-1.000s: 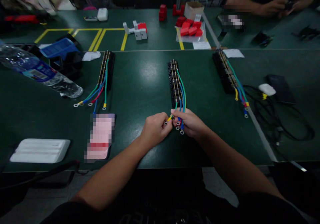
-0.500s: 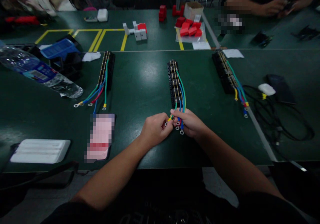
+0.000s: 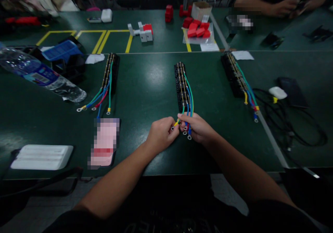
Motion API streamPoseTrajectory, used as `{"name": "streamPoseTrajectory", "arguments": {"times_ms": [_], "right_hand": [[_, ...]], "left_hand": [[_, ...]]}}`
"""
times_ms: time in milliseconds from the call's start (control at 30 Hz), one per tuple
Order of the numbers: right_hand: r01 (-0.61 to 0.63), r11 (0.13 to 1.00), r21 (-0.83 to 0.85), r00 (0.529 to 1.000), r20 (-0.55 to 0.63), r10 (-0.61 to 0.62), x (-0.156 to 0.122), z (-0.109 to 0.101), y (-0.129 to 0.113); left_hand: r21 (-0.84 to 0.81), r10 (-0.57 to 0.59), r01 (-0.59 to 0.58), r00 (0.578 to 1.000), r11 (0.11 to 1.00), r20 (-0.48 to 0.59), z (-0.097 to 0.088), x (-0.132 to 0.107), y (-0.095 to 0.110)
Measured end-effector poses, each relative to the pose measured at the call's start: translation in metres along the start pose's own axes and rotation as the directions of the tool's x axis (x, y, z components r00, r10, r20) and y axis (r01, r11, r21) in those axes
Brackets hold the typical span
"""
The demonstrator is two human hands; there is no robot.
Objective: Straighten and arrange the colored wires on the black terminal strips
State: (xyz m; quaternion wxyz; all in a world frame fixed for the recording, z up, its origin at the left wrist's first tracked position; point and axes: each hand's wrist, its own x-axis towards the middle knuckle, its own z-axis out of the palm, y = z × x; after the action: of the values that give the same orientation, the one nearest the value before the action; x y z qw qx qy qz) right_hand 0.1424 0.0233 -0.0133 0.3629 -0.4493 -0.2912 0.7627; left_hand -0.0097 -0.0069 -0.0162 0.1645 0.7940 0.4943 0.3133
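Observation:
In front of me lies a black terminal block (image 3: 180, 84) with green, blue and red wires running from its near end. My left hand (image 3: 163, 132) pinches a wire with a yellow sleeve and ring terminal (image 3: 172, 128). Close beside it, my right hand (image 3: 198, 128) is closed round the bundle of wires (image 3: 191, 101), thumb on top. Several ring terminals (image 3: 189, 137) hang out below the right fingers. Similar wired blocks lie on both sides, a left terminal block (image 3: 111, 73) and a right terminal block (image 3: 232, 75).
A water bottle (image 3: 44, 75) lies at the left near a blue tray (image 3: 62, 52). A pink-screened phone (image 3: 105, 141) and a white power bank (image 3: 41, 156) are at the front left. Black cables (image 3: 293, 132) coil at the right. Red parts (image 3: 199, 30) lie in a bag further back.
Almost nothing differs. The pinched yellow ring terminal and my left hand have shifted very slightly; both hands keep their hold.

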Motion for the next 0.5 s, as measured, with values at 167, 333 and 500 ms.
{"name": "streamPoseTrajectory", "arguments": {"times_ms": [167,333,500], "right_hand": [[0.009,1.0,-0.002,1.0,0.007,-0.009,0.0,-0.0015,0.0007],[0.008,1.0,-0.002,1.0,0.002,-0.008,0.0004,-0.0008,0.0003],[0.014,1.0,-0.011,1.0,-0.002,-0.014,0.0009,-0.0001,0.0003]], "left_hand": [[-0.007,-0.001,0.001,1.0,1.0,0.001,-0.0002,-0.0008,0.0001],[-0.019,-0.009,0.009,1.0,1.0,0.014,-0.0019,-0.0005,0.0019],[-0.019,-0.01,0.011,1.0,1.0,0.018,-0.0029,-0.0004,0.0026]]}}
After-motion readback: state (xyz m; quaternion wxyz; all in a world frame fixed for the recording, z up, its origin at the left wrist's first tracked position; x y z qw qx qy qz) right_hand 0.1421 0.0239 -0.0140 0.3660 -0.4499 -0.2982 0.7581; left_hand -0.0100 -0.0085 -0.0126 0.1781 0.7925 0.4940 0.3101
